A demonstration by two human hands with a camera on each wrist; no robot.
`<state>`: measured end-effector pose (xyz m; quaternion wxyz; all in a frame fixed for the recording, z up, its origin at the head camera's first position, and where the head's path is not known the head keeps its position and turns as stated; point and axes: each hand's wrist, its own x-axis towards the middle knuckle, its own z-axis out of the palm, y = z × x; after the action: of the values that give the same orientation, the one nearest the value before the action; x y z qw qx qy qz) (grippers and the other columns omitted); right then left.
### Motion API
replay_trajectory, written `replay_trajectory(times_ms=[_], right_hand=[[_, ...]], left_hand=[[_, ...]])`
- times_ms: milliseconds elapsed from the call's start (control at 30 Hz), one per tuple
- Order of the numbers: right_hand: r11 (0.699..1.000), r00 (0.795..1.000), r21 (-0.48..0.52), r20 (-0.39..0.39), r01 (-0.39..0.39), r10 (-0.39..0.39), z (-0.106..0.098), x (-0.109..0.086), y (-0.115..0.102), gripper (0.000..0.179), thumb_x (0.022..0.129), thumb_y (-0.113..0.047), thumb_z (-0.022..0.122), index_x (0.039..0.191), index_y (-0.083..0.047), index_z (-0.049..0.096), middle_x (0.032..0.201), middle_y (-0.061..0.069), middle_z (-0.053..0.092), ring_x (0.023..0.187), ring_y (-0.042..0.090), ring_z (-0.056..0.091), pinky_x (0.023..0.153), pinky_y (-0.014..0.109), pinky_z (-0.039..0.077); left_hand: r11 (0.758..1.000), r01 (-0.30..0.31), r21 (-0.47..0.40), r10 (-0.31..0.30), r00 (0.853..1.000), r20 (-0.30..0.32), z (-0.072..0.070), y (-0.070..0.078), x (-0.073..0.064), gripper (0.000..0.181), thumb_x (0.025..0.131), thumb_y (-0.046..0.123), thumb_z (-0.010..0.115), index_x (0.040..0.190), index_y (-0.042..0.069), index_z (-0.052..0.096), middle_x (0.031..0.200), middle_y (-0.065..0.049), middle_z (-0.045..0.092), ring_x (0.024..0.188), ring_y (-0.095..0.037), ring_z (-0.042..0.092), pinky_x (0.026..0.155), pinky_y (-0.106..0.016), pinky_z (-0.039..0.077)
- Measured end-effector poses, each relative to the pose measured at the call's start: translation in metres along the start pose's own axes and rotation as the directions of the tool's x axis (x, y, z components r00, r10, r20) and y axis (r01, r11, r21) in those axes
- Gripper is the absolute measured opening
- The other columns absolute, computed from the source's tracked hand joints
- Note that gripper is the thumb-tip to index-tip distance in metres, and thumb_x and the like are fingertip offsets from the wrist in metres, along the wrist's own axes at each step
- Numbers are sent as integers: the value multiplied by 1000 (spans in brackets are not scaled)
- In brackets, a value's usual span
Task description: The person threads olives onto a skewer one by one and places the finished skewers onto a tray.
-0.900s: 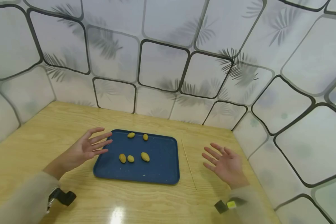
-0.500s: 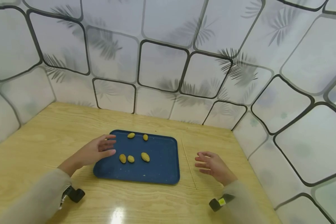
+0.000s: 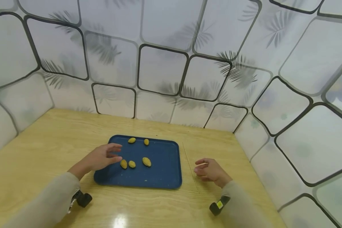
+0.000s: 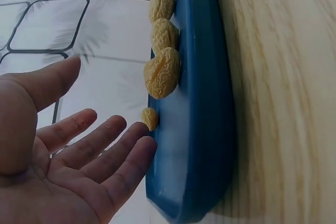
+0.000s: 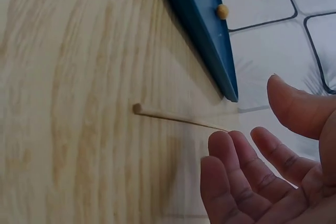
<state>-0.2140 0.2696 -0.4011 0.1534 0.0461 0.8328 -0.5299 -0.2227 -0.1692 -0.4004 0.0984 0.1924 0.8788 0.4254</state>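
A blue tray (image 3: 163, 164) lies on the wooden table, bearing several wrinkled yellow-brown oval pieces that look like dried fruit (image 3: 146, 161). Three pieces form a row near the middle, while two lie by the far rim. My left hand (image 3: 104, 156) hovers over the tray's left side, fingers loosely bent, beside the leftmost piece (image 3: 123, 163) and holding nothing. To the right of the tray lies a thin wooden stick (image 3: 189, 161). My right hand (image 3: 212, 171) is just right of that stick, fingers relaxed and gripping nothing; in the right wrist view, the stick's far end (image 5: 210, 126) passes behind the fingertips.
Patterned wall covering (image 3: 159, 69) rises behind the table and along its right side. The bare table top (image 3: 148, 209) stretches in front of the tray and to its left. Each wrist wears a black camera (image 3: 84, 199).
Both hands have moved inward, the left over the tray and the right toward the stick. Their spread fingers have bent a little. The head view has shifted slightly; tray, pieces and stick lie as before.
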Motion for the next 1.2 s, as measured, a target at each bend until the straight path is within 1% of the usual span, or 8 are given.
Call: replay_trajectory(times_ms=[200, 400, 633, 733, 833, 967, 1067, 1200], right_hand=[[998, 1000, -64, 1, 4, -4, 7, 3, 5, 37, 87, -3, 72, 119, 8, 56, 99, 13, 66, 76, 19, 66, 63, 32, 54], [994, 1000, -107, -28, -11, 8, 12, 4, 5, 37, 83, -1, 75, 115, 7, 58, 95, 11, 64, 73, 17, 64, 60, 32, 54], [986, 998, -167, -69, 0, -12, 18, 5, 4, 36, 77, 4, 79, 108, 5, 61, 86, 10, 60, 67, 18, 61, 56, 31, 54], [965, 994, -260, -98, 19, -46, 20, 5, 3, 36, 73, 1, 82, 104, 2, 63, 84, 8, 60, 65, 18, 60, 55, 30, 53], [931, 990, -363, -110, 45, -91, 22, 5, 2, 37, 70, -1, 85, 101, -1, 64, 82, 6, 61, 67, 17, 58, 57, 30, 53], [893, 984, -444, -112, 75, -138, 24, 5, 2, 36, 69, -1, 86, 98, -1, 64, 79, 4, 60, 70, 17, 57, 58, 30, 52], [881, 982, -465, -108, 85, -152, 24, 5, 1, 35, 69, 1, 85, 97, -1, 64, 77, 4, 59, 69, 17, 55, 57, 29, 51], [867, 979, -490, -109, 95, -169, 23, 6, 0, 33, 70, 4, 82, 97, -1, 64, 76, 4, 58, 66, 17, 55, 55, 28, 49]], left_hand=[[994, -34, 106, 35, 999, -2, 7, 0, 7, 56, 94, 26, 67, 138, -4, 47, 133, -26, 53, 112, -41, 58, 85, -47, 53], [983, -28, 179, 22, 999, 37, 11, 1, 12, 48, 93, 25, 69, 133, 2, 56, 131, -20, 55, 110, -37, 59, 82, -44, 54], [953, -37, 302, 22, 998, 51, 16, 6, 15, 24, 89, 21, 73, 110, 10, 72, 110, -9, 67, 96, -27, 62, 81, -46, 52], [940, -36, 340, 24, 999, 38, 18, 6, 16, 16, 86, 18, 76, 101, 12, 74, 102, -4, 68, 92, -24, 63, 81, -46, 52], [929, -44, 368, 36, 999, 28, 18, 7, 15, 11, 83, 17, 78, 92, 15, 71, 96, 0, 67, 91, -24, 63, 80, -46, 52], [919, -42, 391, 41, 999, 11, 18, 9, 12, 17, 80, 16, 82, 83, 16, 65, 86, 5, 62, 84, -19, 60, 77, -43, 51], [917, -41, 396, 38, 999, 15, 18, 10, 11, 17, 80, 15, 81, 87, 14, 66, 88, 4, 63, 83, -18, 59, 77, -42, 51], [919, -40, 393, 25, 999, 42, 17, 9, 11, 18, 82, 13, 79, 98, 9, 71, 96, -1, 67, 91, -24, 62, 79, -43, 53]])
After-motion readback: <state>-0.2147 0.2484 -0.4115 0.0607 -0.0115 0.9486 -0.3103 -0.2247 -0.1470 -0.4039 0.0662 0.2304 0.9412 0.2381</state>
